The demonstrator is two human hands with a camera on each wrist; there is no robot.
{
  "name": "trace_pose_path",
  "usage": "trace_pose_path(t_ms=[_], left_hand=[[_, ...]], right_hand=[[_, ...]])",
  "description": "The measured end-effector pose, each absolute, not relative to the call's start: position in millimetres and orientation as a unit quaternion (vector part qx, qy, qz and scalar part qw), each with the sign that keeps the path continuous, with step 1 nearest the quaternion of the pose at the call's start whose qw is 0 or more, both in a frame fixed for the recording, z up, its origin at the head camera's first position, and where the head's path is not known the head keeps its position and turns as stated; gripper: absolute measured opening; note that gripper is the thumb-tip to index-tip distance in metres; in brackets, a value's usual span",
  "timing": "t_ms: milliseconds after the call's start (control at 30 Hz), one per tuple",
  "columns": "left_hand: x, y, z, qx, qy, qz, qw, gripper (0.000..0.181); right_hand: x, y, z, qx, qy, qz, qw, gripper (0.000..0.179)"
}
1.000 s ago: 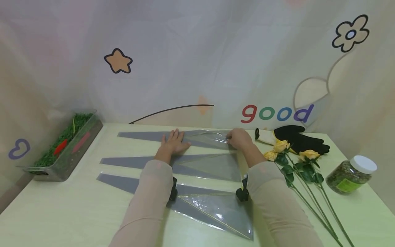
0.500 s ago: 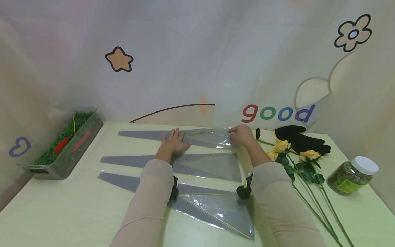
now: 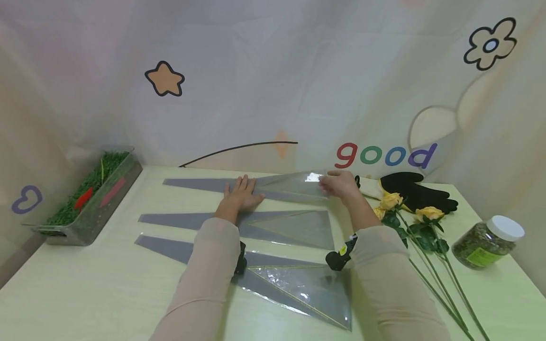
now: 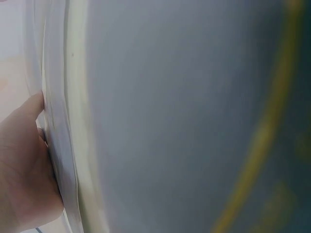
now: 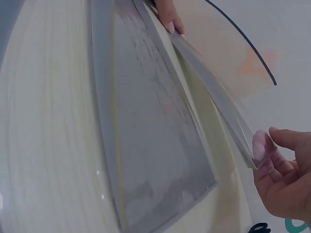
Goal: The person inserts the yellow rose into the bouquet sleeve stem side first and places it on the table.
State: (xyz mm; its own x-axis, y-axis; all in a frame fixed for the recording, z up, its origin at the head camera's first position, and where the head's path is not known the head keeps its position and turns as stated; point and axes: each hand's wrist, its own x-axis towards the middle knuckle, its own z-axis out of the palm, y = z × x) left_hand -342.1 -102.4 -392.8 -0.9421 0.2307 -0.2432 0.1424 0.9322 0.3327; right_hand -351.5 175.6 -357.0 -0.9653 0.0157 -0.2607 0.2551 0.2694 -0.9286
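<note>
Three tapered plastic flower sleeves, grey with clear triangular panels, lie in rows. On the far flower sleeve (image 3: 286,187) my left hand (image 3: 241,196) rests flat, fingers spread. My right hand (image 3: 342,184) pinches that sleeve's wide right end. In the right wrist view, the far sleeve's edge (image 5: 218,94) stands raised off the table, and some fingertips (image 5: 259,148) of the right hand show through clear film. The middle flower sleeve (image 3: 294,229) and the near flower sleeve (image 3: 307,289), edged with gold lines, lie flat below my forearms. The left wrist view shows my left hand (image 4: 24,170) partly.
Right of the sleeves lie yellow roses (image 3: 390,201) with long stems and a black glove (image 3: 415,192). A jar (image 3: 484,244) with a white lid stands at the right edge. At the left is a clear bin (image 3: 100,222) of artificial grass with something red.
My right hand has moved slightly right and up, raising the far sleeve's wide end. My left hand has stayed in place on the sleeve.
</note>
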Motion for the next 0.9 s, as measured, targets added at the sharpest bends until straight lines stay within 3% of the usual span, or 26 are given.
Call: trace_pose_path(t_ms=[200, 433, 900], left_hand=[[-342.7, -103.9, -392.9, 0.094, 0.973, 0.158, 0.143, 0.070], [-343.2, -104.4, -394.4, 0.092, 0.971, 0.166, 0.144, 0.070], [-341.6, -107.2, -389.9, 0.094, 0.965, 0.201, 0.139, 0.074]], right_hand=[[-353.2, 173.3, -353.9, 0.081, 0.780, -0.614, 0.090, 0.033], [-352.6, 173.8, -357.4, 0.059, 0.777, -0.621, 0.084, 0.031], [-355.4, 164.3, -365.5, 0.052, 0.810, -0.584, 0.005, 0.028]])
